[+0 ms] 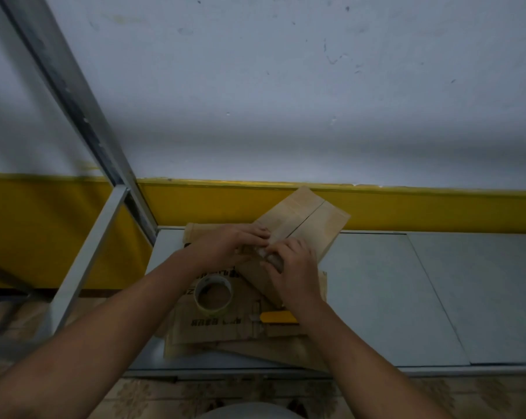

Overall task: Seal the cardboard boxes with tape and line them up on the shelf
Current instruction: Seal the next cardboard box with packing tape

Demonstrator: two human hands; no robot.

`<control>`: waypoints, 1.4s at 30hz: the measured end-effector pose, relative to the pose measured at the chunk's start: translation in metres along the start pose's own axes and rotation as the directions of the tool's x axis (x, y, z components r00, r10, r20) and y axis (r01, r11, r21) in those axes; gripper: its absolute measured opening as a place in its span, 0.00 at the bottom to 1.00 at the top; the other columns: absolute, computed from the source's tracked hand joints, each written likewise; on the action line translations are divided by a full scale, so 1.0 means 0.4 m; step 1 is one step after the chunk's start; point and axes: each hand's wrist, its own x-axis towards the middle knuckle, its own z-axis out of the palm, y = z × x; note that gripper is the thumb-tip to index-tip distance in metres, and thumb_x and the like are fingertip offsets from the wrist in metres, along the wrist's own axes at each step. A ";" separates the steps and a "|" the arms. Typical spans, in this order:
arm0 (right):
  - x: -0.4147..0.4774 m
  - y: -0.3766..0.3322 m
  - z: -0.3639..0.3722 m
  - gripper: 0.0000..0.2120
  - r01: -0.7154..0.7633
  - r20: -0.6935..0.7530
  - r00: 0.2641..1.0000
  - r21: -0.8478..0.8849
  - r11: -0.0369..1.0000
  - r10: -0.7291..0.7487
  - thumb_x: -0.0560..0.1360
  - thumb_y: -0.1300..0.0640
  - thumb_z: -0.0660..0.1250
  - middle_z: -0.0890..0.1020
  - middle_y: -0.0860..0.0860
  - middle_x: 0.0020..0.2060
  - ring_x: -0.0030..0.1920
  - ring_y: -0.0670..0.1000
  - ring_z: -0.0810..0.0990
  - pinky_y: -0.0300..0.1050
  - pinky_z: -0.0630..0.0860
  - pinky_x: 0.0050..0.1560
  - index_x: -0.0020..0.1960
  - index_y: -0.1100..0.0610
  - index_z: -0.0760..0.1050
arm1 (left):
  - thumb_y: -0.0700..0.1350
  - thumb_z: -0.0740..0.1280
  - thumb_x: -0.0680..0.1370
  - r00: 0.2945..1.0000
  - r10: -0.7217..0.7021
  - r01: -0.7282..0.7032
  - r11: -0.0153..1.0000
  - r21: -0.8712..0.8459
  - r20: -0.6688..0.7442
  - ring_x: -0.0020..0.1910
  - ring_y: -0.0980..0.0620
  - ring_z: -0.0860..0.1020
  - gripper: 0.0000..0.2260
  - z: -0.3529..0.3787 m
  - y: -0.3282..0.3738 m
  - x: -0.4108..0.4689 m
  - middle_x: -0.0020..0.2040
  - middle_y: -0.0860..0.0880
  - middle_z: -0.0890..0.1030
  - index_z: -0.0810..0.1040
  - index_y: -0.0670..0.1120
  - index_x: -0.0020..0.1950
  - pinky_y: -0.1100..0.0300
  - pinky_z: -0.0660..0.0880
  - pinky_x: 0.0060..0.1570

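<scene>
A small cardboard box lies at a slant on the metal shelf, its two top flaps meeting in a seam that runs towards me. My left hand rests on the near-left part of the box top, fingers bent over the seam. My right hand lies on the box's near end, its fingertips pressing a strip of clear tape onto the cardboard. Both hands meet at the seam. A roll of clear tape lies flat just nearer to me, under my left forearm.
Flattened cardboard sheets with printed lettering lie under the box and roll. A yellow utility knife lies on them by my right wrist. The shelf's grey upright post stands at left; a yellow-and-white wall is behind. Bare shelf extends right.
</scene>
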 end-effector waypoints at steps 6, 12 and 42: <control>-0.010 0.032 -0.005 0.10 0.095 -0.080 0.993 0.061 0.994 -0.090 0.75 0.55 0.77 0.80 0.49 0.46 0.50 0.48 0.74 0.47 0.75 0.49 0.55 0.56 0.85 | 0.49 0.74 0.79 0.994 0.070 -0.066 0.997 0.051 -0.082 0.72 0.51 0.76 0.16 0.013 0.005 0.002 0.68 0.48 0.82 0.85 0.46 0.66 0.50 0.77 0.70; -0.010 0.060 -0.015 0.09 0.265 -0.123 0.958 0.025 0.964 -0.260 0.80 0.52 0.70 0.83 0.50 0.45 0.46 0.51 0.80 0.49 0.73 0.47 0.53 0.55 0.87 | 0.44 0.77 0.77 0.983 0.093 -0.069 0.986 0.153 -0.159 0.68 0.50 0.79 0.15 0.042 0.033 -0.010 0.65 0.49 0.85 0.86 0.47 0.63 0.52 0.79 0.65; -0.018 0.151 -0.052 0.13 0.314 0.064 0.946 0.076 0.946 -0.319 0.76 0.55 0.74 0.84 0.48 0.58 0.63 0.46 0.79 0.49 0.75 0.61 0.60 0.54 0.84 | 0.54 0.74 0.80 0.937 -0.056 0.151 0.955 0.257 -0.344 0.60 0.58 0.78 0.09 0.104 0.151 -0.064 0.60 0.59 0.84 0.87 0.55 0.58 0.56 0.81 0.49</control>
